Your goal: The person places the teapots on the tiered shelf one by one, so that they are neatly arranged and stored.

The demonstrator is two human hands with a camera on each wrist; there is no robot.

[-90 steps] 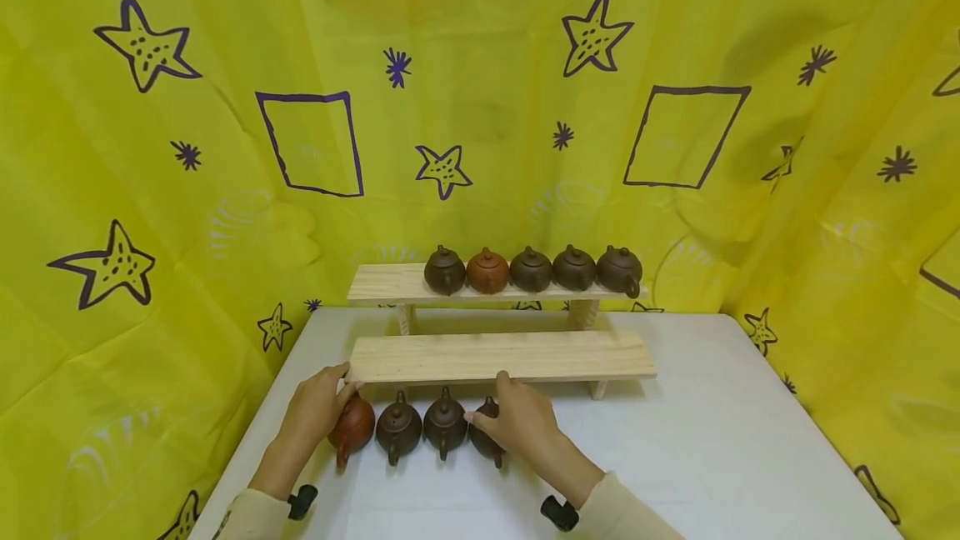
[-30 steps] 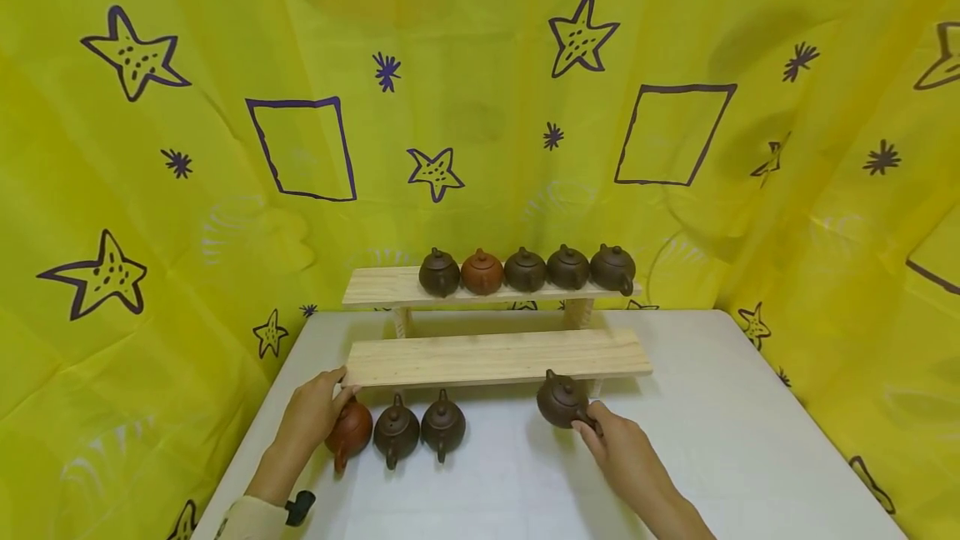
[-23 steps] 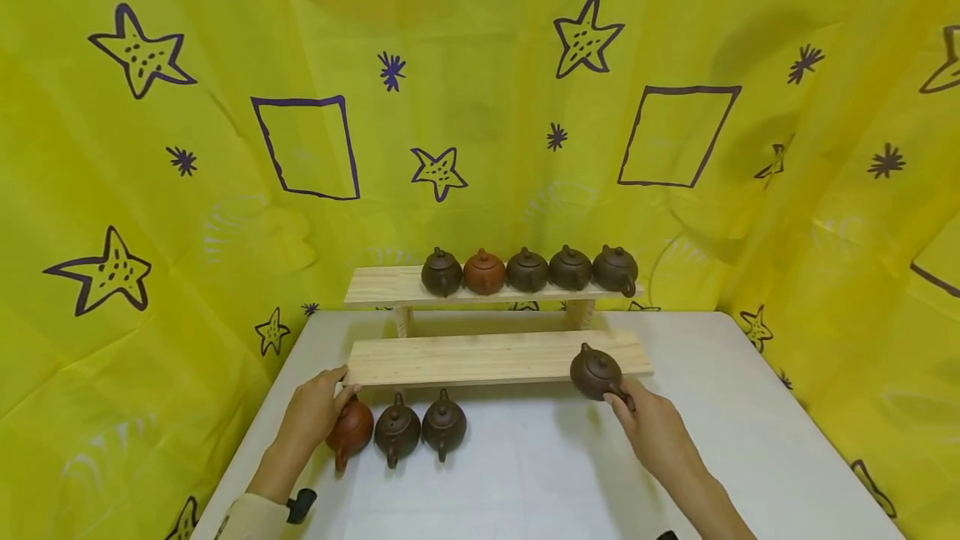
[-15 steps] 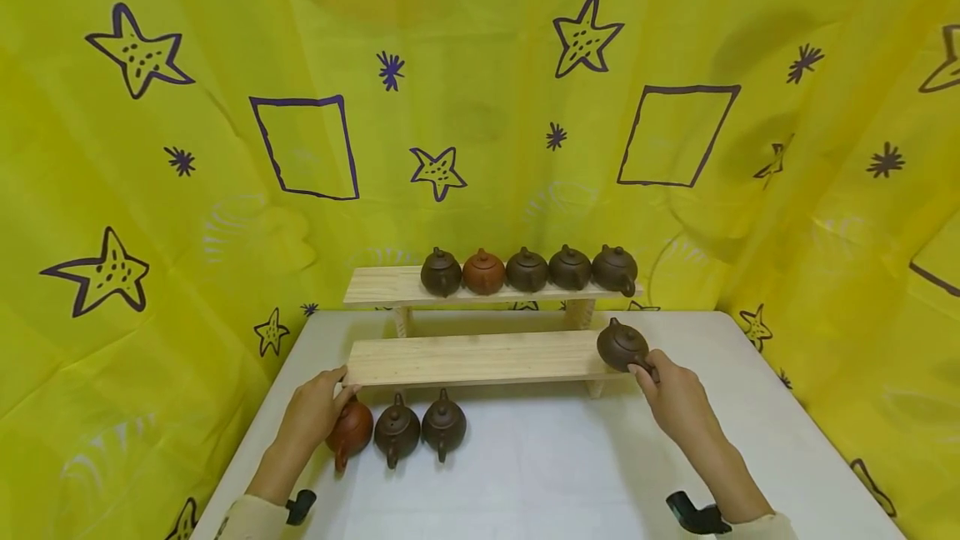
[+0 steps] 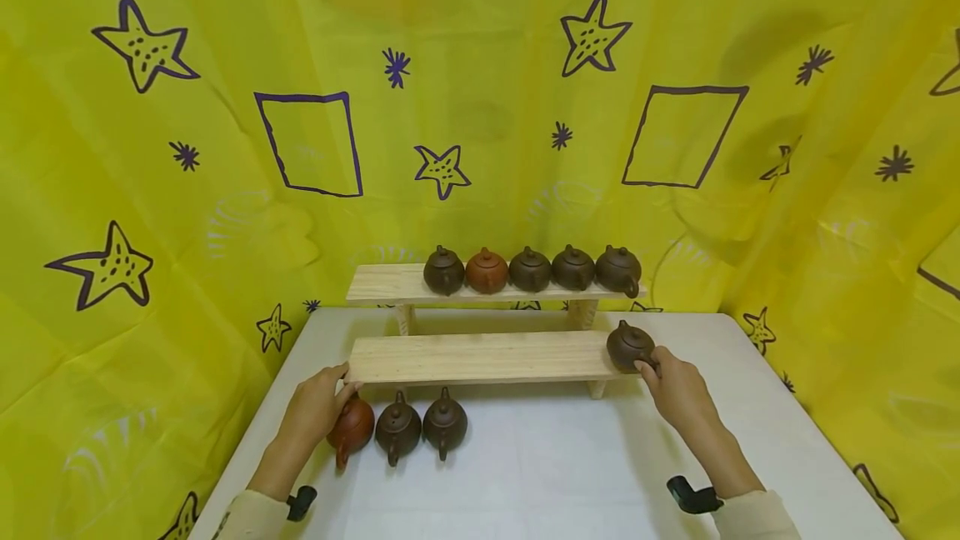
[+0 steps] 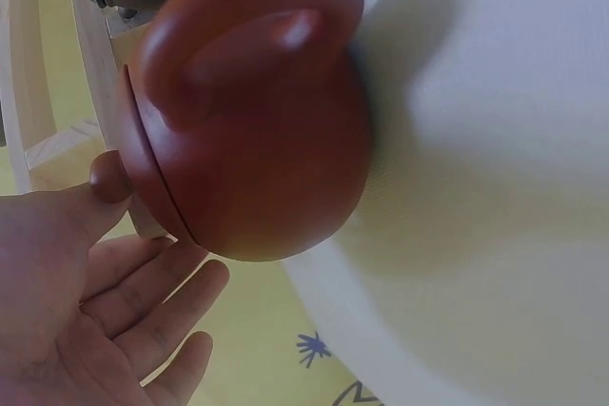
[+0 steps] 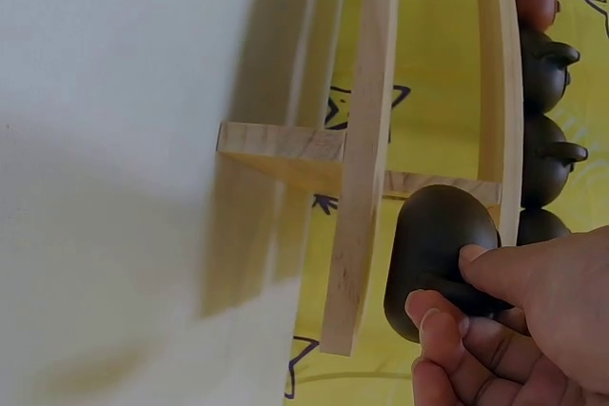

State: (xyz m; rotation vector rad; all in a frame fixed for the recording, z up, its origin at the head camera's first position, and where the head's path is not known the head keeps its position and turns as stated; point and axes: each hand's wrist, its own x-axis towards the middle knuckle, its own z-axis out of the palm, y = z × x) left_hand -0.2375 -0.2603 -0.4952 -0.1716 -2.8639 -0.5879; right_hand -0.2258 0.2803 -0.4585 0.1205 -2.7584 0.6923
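My right hand (image 5: 677,388) pinches the handle of a dark brown teapot (image 5: 628,346) between thumb and fingers. The teapot is upright close over the right end of the lower wooden shelf (image 5: 480,359), its spout pointing back; the right wrist view shows its side (image 7: 433,244) beside the board. At that shelf's left front corner, my left hand (image 5: 313,407) grips the board with thumb and index finger. Just below it on the table stands a red teapot (image 5: 352,423), its handle towards me, large in the left wrist view. Two dark teapots, the nearer one (image 5: 398,428) and another (image 5: 445,425), stand beside it.
Behind and higher, the upper shelf (image 5: 386,280) carries several teapots in a row, including a reddish one (image 5: 487,272) among dark ones. Its left end is bare wood. A white cloth covers the table (image 5: 547,473), and a yellow patterned curtain (image 5: 480,98) encloses the back and sides.
My right hand has taken a dark teapot by its handle from the right end of the table row and carried it right and up to the lower shelf's right end. The left hand stays put.
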